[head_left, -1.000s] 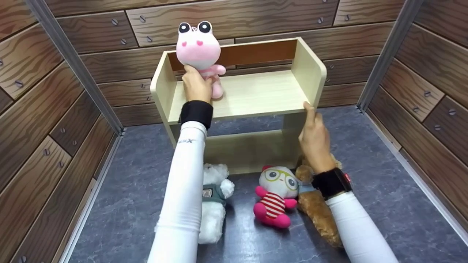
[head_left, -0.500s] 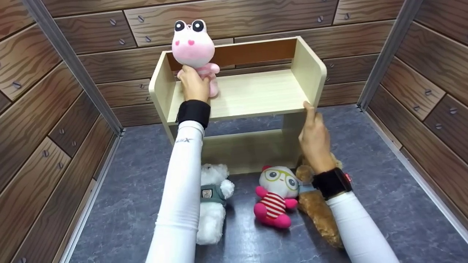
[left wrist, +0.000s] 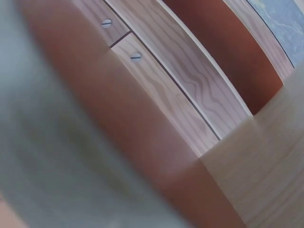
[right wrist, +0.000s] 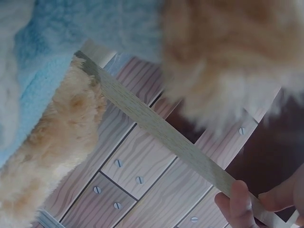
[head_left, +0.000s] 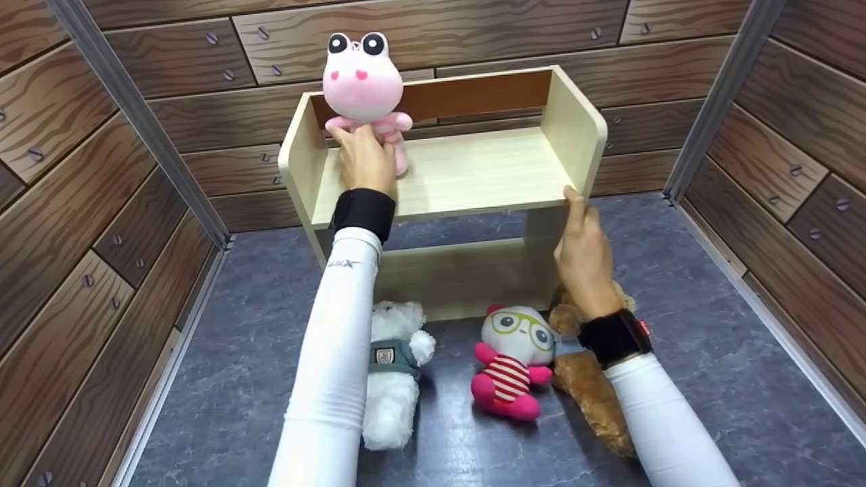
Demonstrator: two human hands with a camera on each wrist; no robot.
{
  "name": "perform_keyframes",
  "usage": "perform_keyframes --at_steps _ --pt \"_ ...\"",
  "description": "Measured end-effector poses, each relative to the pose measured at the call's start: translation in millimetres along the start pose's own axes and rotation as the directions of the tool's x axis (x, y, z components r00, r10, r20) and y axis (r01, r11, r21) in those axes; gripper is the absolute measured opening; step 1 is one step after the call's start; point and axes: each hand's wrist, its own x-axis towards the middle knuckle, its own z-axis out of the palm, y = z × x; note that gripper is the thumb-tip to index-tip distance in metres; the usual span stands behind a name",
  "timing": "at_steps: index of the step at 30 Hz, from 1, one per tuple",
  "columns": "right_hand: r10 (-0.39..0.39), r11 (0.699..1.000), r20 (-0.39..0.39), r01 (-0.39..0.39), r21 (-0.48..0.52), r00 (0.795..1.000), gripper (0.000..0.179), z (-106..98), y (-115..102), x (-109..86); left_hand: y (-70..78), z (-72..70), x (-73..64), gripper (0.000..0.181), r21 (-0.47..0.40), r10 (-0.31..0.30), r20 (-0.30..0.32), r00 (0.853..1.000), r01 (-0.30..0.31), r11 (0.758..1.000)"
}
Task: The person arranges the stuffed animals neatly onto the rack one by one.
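At the left end of the shelf's upper level sits a pink plush toy (head_left: 362, 84) with bulging black-and-white eyes and heart nostrils. My left hand (head_left: 369, 159) holds it by the belly, covering much of its lower body. The left wrist view is mostly blurred. My right hand (head_left: 583, 257) grips the pale wooden shelf (head_left: 480, 166) at its front right edge. In the right wrist view, thumb and fingers (right wrist: 240, 204) pinch the board's edge. Brown fur and light-blue cloth of a brown plush toy (right wrist: 61, 118) fill the near part of that view.
On the floor before the shelf lie a white plush toy (head_left: 392, 399) in a green top, a panda-like plush toy (head_left: 511, 375) with yellow glasses and striped body, and the brown plush toy (head_left: 588, 385) under my right wrist. Wood-patterned walls (head_left: 74, 203) stand around.
The pink plush toy shifts slightly left, then sits more upright. My left hand's fingers move from under its head down to its belly. My right hand stays on the shelf edge.
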Motion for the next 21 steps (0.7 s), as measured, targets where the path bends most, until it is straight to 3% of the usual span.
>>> perform_keyframes --at_steps 6,14,17,21 --pt "-0.008 1.000 -0.015 0.008 0.002 1.000 0.070 1.9 -0.6 -0.3 -2.8 -3.9 0.3 0.022 0.044 0.091 0.095 0.991 -0.096 0.994" --pt "-0.004 1.000 -0.018 0.004 -0.003 1.000 0.069 0.1 -0.3 1.3 1.3 -7.4 -2.0 0.049 0.064 0.070 0.295 0.953 -0.093 0.994" --pt "0.001 1.000 -0.011 -0.001 0.000 1.000 0.070 0.6 0.0 1.0 2.3 -6.1 -2.6 0.054 0.114 0.074 0.318 0.945 -0.115 0.987" --pt "0.001 1.000 0.003 -0.001 0.004 1.000 0.069 0.3 -1.0 1.2 1.4 -4.5 -3.9 0.052 0.175 0.075 0.301 0.951 -0.133 0.976"
